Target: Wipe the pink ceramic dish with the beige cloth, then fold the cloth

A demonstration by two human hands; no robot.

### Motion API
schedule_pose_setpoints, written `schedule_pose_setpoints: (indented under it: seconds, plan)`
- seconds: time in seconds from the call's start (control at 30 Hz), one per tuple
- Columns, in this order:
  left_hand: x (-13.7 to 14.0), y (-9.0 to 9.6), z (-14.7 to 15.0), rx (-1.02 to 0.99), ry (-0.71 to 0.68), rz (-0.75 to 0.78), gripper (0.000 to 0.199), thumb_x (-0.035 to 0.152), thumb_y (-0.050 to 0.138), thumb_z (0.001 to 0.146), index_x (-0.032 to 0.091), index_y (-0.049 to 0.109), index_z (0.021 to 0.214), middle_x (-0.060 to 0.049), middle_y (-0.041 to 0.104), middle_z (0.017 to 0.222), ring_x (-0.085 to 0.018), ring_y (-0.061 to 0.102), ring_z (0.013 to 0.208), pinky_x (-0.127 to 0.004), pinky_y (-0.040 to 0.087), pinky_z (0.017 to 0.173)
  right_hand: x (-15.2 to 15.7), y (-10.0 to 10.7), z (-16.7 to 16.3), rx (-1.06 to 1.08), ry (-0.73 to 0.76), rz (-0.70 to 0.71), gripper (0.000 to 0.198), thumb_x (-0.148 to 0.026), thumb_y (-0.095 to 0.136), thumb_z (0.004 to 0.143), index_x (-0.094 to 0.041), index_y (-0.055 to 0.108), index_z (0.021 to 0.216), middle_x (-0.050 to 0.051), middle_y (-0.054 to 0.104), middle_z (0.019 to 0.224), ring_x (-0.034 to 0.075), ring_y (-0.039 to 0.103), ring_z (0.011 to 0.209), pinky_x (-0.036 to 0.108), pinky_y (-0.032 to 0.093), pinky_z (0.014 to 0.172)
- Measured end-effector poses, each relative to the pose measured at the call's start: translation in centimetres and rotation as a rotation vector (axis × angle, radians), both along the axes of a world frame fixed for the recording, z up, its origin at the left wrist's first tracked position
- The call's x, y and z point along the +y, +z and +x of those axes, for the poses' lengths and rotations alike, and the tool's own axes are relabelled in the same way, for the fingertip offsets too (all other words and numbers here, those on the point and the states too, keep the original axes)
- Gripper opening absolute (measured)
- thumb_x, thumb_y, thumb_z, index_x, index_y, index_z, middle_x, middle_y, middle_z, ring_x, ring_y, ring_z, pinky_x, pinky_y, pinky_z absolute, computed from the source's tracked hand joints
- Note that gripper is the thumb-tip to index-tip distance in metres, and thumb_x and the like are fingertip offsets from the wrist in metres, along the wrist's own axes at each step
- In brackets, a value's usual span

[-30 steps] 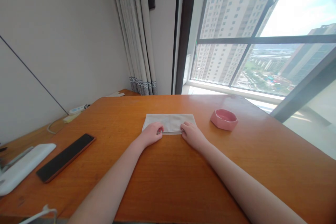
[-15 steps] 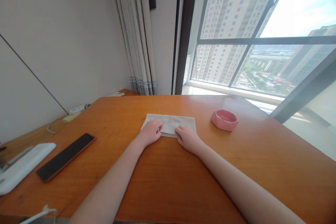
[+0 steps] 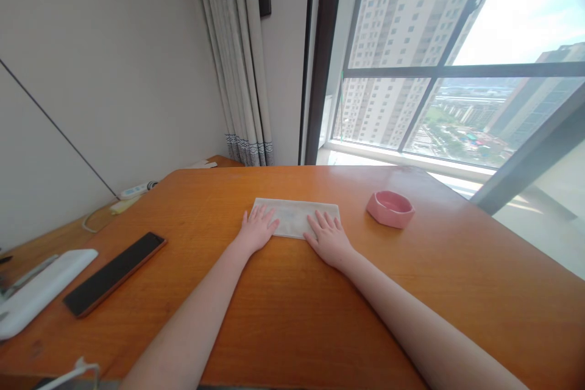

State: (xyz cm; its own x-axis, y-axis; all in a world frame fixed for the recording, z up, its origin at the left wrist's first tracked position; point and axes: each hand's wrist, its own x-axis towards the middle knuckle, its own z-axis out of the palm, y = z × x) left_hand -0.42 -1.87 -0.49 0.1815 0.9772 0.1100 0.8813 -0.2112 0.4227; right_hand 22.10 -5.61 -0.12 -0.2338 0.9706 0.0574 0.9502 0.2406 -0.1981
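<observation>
A folded light grey cloth [image 3: 291,219] lies flat on the wooden table [image 3: 292,311], its long side running left to right. My left hand [image 3: 258,229] rests palm down over its left end with the fingers spread. On the right end of the cloth lies my right hand [image 3: 328,239], also flat, fingers apart. Neither hand grips anything. The cloth's two near corners are partly hidden under my hands.
A pink angular bowl [image 3: 390,209] stands right of the cloth. To the left are a dark phone-like slab [image 3: 115,274] and a white device [image 3: 48,292]. A white cable [image 3: 73,372] shows at the near left edge. Behind stand a curtain [image 3: 242,61] and a window.
Both hands have gone from curled fingers pinching the cloth's near edge to lying flat and spread on it. The near edge now lies down flat.
</observation>
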Motion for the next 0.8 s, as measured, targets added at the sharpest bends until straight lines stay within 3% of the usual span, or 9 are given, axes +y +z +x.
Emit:
schedule_pose_setpoints:
  seconds: [0.13, 0.23, 0.33, 0.43, 0.53, 0.67, 0.8]
  plan:
    - [0.2, 1.2, -1.4, 0.076, 0.182, 0.092, 0.046, 0.039, 0.043, 0.084, 0.019, 0.045, 0.126, -0.020, 0.048, 0.131, -0.035, 0.043, 0.123, -0.052, 0.031, 0.097, 0.1, 0.2, 0.1, -0.023, 0.004, -0.021, 0.062, -0.053, 0.028, 0.090, -0.019, 0.031, 0.142, 0.011, 0.021, 0.151, 0.034, 0.016, 0.138, 0.051, 0.011, 0.110]
    - [0.0, 2.8, -1.8, 0.190, 0.307, 0.034, 0.045, 0.041, 0.036, 0.086, 0.011, 0.047, 0.118, -0.020, 0.061, 0.107, -0.032, 0.058, 0.101, -0.043, 0.043, 0.083, 0.0, 0.4, 0.0, -0.036, -0.001, -0.031, 0.062, -0.053, 0.028, 0.090, -0.019, 0.031, 0.142, 0.011, 0.020, 0.151, 0.034, 0.015, 0.139, 0.051, 0.011, 0.110]
    - [-0.2, 3.3, -1.9, 0.274, 0.355, -0.087, 0.049, 0.051, 0.033, 0.085, 0.010, 0.055, 0.101, -0.020, 0.063, 0.096, -0.034, 0.061, 0.093, -0.042, 0.045, 0.076, -0.1, 0.4, 0.0, -0.046, -0.007, -0.037, 0.061, -0.053, 0.027, 0.091, -0.021, 0.030, 0.142, 0.010, 0.020, 0.152, 0.033, 0.014, 0.139, 0.050, 0.010, 0.110]
    - [-0.1, 3.0, -1.9, 0.287, 0.309, -0.095, 0.046, 0.053, 0.039, 0.082, 0.011, 0.056, 0.090, -0.021, 0.062, 0.101, -0.034, 0.059, 0.099, -0.040, 0.044, 0.080, -0.1, 0.3, -0.1, -0.045, -0.010, -0.035, 0.061, -0.053, 0.026, 0.091, -0.021, 0.030, 0.142, 0.009, 0.020, 0.152, 0.033, 0.014, 0.139, 0.050, 0.010, 0.110]
    - [0.4, 2.5, -1.6, 0.079, 0.286, -0.105, 0.040, 0.051, 0.042, 0.081, 0.014, 0.052, 0.095, -0.018, 0.062, 0.100, -0.029, 0.060, 0.095, -0.037, 0.044, 0.078, -0.1, 0.3, 0.0, -0.037, -0.003, -0.031, 0.060, -0.053, 0.027, 0.091, -0.021, 0.031, 0.142, 0.010, 0.021, 0.151, 0.033, 0.015, 0.139, 0.050, 0.011, 0.110]
    - [1.1, 2.2, -1.5, -0.333, 0.321, -0.160, 0.046, 0.035, 0.052, 0.078, 0.015, 0.036, 0.117, -0.011, 0.064, 0.098, -0.020, 0.062, 0.081, -0.030, 0.046, 0.071, 0.0, 0.3, 0.0, -0.031, -0.003, -0.022, 0.059, -0.052, 0.027, 0.091, -0.021, 0.032, 0.141, 0.010, 0.022, 0.151, 0.032, 0.015, 0.139, 0.050, 0.011, 0.110]
    - [1.8, 1.6, -2.9, -0.320, 0.293, -0.128, 0.063, 0.017, 0.056, 0.071, 0.016, 0.030, 0.128, -0.011, 0.063, 0.100, -0.021, 0.062, 0.084, -0.031, 0.046, 0.075, -0.4, 0.5, 0.0, -0.032, -0.022, -0.021, 0.059, -0.051, 0.028, 0.091, -0.020, 0.033, 0.141, 0.010, 0.023, 0.151, 0.033, 0.016, 0.139, 0.050, 0.010, 0.110]
